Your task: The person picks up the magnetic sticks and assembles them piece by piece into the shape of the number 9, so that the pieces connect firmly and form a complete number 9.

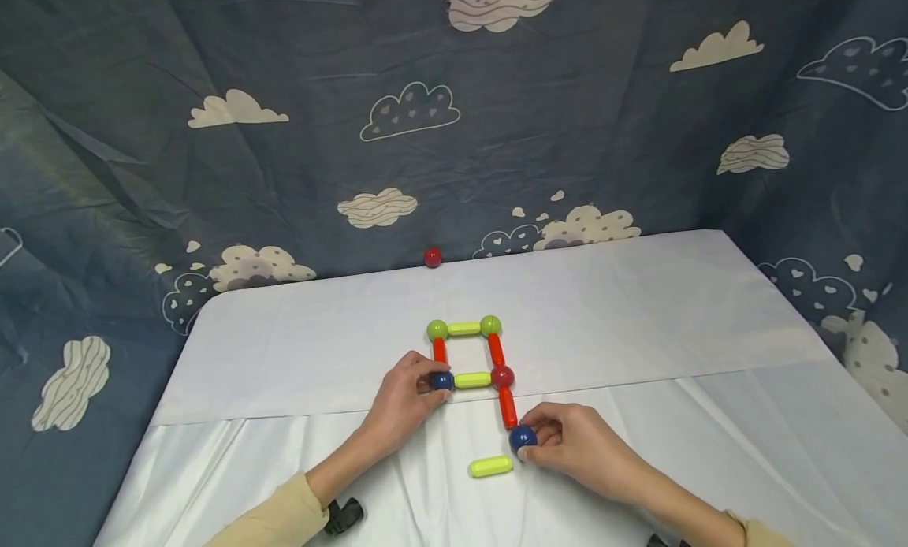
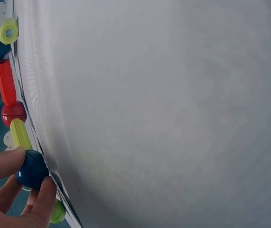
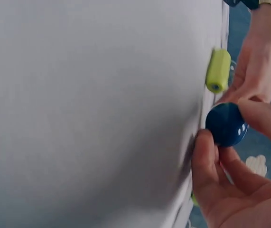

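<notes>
My left hand (image 1: 400, 401) pinches a blue ball (image 2: 32, 169) at the near left corner of a small square of rods and balls. Between thumb and fingers, my right hand (image 1: 578, 444) grips another blue ball (image 3: 226, 124) at the near end of a red rod (image 1: 507, 407). That rod runs down from a red ball (image 1: 502, 376) at the square's near right corner. Two green balls (image 1: 490, 325) form the far corners, joined by a yellow-green rod (image 1: 464, 328). A second yellow-green rod (image 1: 472, 380) links the left blue ball and the red ball; red rods make the sides.
A loose yellow-green rod (image 1: 491, 466) lies on the white cloth just left of the right hand. Far back, a single red ball (image 1: 433, 257) sits at the table's rear edge, against a dark cloud-patterned curtain (image 1: 397, 50).
</notes>
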The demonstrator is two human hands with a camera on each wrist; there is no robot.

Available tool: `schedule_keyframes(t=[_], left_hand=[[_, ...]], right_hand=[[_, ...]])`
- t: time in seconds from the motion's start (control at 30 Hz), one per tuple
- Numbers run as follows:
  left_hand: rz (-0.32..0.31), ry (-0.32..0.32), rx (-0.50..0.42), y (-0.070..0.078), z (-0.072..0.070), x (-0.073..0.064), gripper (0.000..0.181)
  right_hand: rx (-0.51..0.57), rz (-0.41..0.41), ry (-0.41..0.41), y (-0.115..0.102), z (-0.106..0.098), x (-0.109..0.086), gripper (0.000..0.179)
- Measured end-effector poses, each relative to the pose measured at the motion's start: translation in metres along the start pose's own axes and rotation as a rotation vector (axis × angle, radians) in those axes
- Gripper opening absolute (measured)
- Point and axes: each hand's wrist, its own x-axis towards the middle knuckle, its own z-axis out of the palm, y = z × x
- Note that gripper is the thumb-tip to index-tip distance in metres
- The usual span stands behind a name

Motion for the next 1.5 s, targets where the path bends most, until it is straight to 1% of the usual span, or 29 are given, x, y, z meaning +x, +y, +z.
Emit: schedule_keyframes(t=[0.1,0.23,0.4,0.57,0.77,1.1,1.43,1.5], left_hand=[[0.002,0.000,-0.001,0.000,0.000,0.000,0.030],[0.004,0.000,0.000,0.000,0.000,0.000,0.030],[-0.002,0.006,0.003,0.000,0.000,-0.001,0.029],[-0.005,0.009,-0.003,0.000,0.000,-0.001,0.029],[-0.002,0.011,-0.007,0.000,0.000,-0.001,0.029],[-0.013,0.012,-0.018,0.001,0.000,-0.001,0.029],[-0.030,0.004,-0.033,0.000,0.001,-0.002,0.031],[-0.029,0.010,-0.014,0.001,0.001,-0.003,0.034]], right_hand=[[0.005,0.026,0.016,0.000,0.005,0.001,0.029],[-0.010,0.067,0.057,0.000,0.010,0.003,0.029],[-0.022,0.098,0.092,-0.001,0.014,0.005,0.028],[-0.009,0.105,0.100,-0.002,0.015,0.005,0.029],[0.022,0.120,0.079,-0.003,0.016,0.006,0.030],[0.037,0.118,0.079,-0.001,0.017,0.006,0.034],[0.022,0.082,0.079,0.001,0.016,0.007,0.035],[0.026,0.078,0.076,0.001,0.015,0.008,0.034]])
